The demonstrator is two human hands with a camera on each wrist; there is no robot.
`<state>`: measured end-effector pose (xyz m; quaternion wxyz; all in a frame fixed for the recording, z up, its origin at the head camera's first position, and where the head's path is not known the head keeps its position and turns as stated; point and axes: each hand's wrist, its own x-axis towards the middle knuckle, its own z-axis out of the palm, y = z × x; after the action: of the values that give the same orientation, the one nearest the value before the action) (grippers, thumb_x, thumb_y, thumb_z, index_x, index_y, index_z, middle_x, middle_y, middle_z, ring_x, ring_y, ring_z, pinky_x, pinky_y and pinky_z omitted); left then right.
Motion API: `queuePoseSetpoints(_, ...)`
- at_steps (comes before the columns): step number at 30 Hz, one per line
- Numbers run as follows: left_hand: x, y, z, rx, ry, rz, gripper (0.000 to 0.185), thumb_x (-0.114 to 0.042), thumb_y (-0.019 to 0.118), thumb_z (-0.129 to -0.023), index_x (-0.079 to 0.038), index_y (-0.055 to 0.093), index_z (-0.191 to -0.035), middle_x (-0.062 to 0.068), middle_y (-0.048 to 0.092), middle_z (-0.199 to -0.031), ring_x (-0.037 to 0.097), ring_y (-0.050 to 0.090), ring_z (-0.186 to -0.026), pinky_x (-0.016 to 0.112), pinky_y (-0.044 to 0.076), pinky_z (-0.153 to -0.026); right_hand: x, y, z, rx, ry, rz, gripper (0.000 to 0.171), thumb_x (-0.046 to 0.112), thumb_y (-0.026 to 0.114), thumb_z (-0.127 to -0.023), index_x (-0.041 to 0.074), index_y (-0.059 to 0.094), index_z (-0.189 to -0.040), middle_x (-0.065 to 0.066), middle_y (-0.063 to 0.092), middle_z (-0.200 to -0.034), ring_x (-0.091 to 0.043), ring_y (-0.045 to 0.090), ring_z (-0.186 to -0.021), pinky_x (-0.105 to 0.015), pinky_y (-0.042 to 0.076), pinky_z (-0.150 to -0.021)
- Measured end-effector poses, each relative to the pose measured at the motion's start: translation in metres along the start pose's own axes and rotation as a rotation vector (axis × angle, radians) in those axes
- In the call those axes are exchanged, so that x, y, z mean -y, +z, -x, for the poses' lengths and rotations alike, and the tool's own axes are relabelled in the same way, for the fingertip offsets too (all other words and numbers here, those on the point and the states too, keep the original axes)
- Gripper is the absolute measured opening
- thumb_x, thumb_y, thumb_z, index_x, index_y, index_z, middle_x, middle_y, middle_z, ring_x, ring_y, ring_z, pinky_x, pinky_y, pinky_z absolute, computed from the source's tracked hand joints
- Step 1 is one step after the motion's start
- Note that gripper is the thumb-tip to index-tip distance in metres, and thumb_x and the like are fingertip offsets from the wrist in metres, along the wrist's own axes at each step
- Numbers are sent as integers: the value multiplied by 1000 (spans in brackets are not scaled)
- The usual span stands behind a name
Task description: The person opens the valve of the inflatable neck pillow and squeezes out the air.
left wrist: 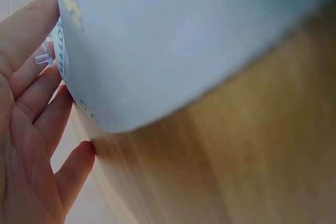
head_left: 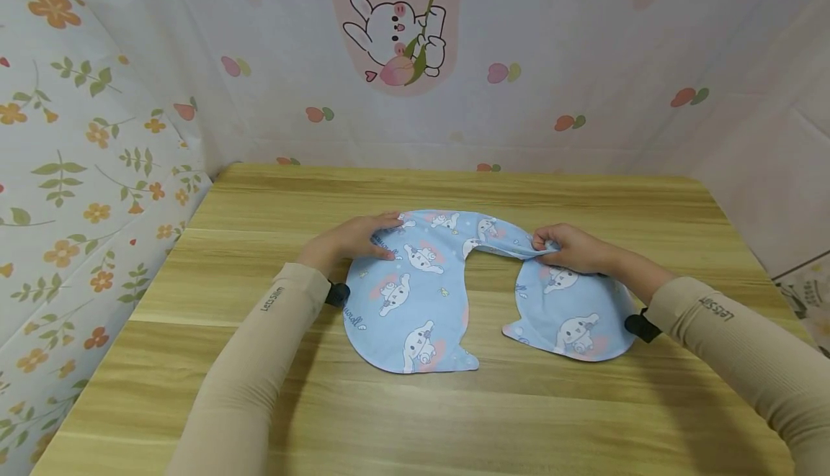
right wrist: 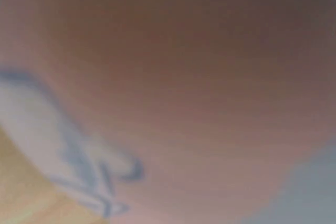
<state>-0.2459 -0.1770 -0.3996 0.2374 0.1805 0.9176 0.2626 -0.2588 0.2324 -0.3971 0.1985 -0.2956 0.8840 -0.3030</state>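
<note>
The cover [head_left: 421,296], a flat light-blue U-shaped cloth printed with cartoon dogs, lies near the middle of the table [head_left: 272,195]. Its arch points to the far edge and its two lobes point to the near edge. No filling is evident; it lies thin against the wood.

The left hand [head_left: 359,240] rests on the upper left of the arch with fingers extended and laid flat, thumb alongside. Nothing is pinched there. In my judgement this hand serves as an anchor, pressing the cloth to the table so that it does not slide. The left wrist view agrees: straight fingers [left wrist: 31,114] lie against the cloth's edge, with wood grain beneath.

The right hand [head_left: 570,247] sits at the upper right of the arch, fingers curled round a raised fold of cloth. The fabric bunches and lifts off the table at that spot, which indicates a grasp rather than a flat press. The right lobe below it stays flat. The right wrist view is too blurred to confirm the grip; it shows only skin tone, a smear of blue print and a sliver of wood.

Both forearms wear beige sleeves [head_left: 259,361] with small lettering. A patterned sheet [head_left: 583,51] with a rabbit print hangs behind the far edge, and floral sheeting hangs at the left.
</note>
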Motion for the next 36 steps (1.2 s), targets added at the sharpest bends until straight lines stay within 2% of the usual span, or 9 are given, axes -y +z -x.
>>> queuePoseSetpoints(5, 2, 0, -1, -1, 2, 4, 77, -29, 73, -91, -19, 34, -156, -1, 18, -168, 29, 14, -156, 50, 15, -126, -1, 0, -2, 6, 16, -37, 23, -7, 61, -91, 7, 46, -81, 0, 40, -74, -7, 34, -61, -23, 30, -60)
queuePoseSetpoints(15, 1, 0, -1, -7, 6, 7, 76, -29, 73, -91, -19, 35, -156, -1, 19, -168, 29, 14, -155, 50, 15, -126, -1, -1, 1, -32, 12, -52, 20, -5, 61, -92, 5, 47, -82, -1, 44, -76, -5, 36, -59, -21, 32, -59)
queuePoseSetpoints(19, 2, 0, -2, -4, 1, 2, 76, -29, 72, -91, -19, 34, -156, -2, 18, -168, 30, 14, -156, 50, 15, -126, 2, -4, 1, -20, 35, -53, 18, -2, 64, -92, 6, 48, -87, -1, 44, -79, -7, 39, -63, -21, 35, -62)
queuePoseSetpoints(23, 3, 0, -2, -3, -3, -8, 76, -30, 72, -91, -20, 33, -156, -1, 17, -168, 30, 14, -155, 50, 16, -125, 6, -6, -2, -18, 49, -37, 18, 6, 68, -92, 6, 51, -99, -6, 53, -91, -14, 48, -79, -24, 39, -72)
queuePoseSetpoints(26, 3, 1, -1, -5, -4, -10, 76, -30, 72, -91, -20, 33, -156, -1, 18, -168, 30, 15, -155, 49, 17, -125, 13, -5, -6, -19, 76, -6, 44, 19, 74, -90, 5, 48, -123, -17, 56, -122, -28, 54, -111, -37, 45, -98)
queuePoseSetpoints(28, 2, 1, -1, -6, -8, -7, 77, -30, 72, -91, -21, 33, -156, -1, 18, -168, 30, 14, -155, 49, 16, -125, 21, -5, -11, -11, 100, 28, 70, 28, 78, -87, 4, 39, -140, -23, 46, -143, -40, 44, -133, -54, 36, -112)
queuePoseSetpoints(31, 1, 1, 0, -11, -14, 5, 77, -29, 73, -91, -20, 33, -156, 1, 19, -167, 31, 15, -155, 49, 18, -125, 33, -4, -20, 10, 112, 135, 97, 39, 80, -83, 5, 24, -154, -25, 28, -158, -47, 23, -147, -69, 21, -115)
queuePoseSetpoints(34, 0, 1, 1, -13, -23, 13, 78, -29, 73, -91, -19, 33, -156, 3, 19, -167, 31, 16, -155, 48, 19, -125, 46, -3, -30, 32, 117, 251, 104, 47, 80, -81, 7, 21, -157, -23, 23, -161, -51, 18, -147, -75, 16, -113)
queuePoseSetpoints(36, 0, 0, 1, -14, -25, 7, 78, -29, 74, -90, -18, 33, -156, 4, 20, -167, 30, 17, -155, 47, 19, -125, 54, -2, -36, 51, 129, 279, 104, 49, 78, -82, 8, 20, -158, -23, 21, -162, -52, 15, -148, -76, 14, -112)
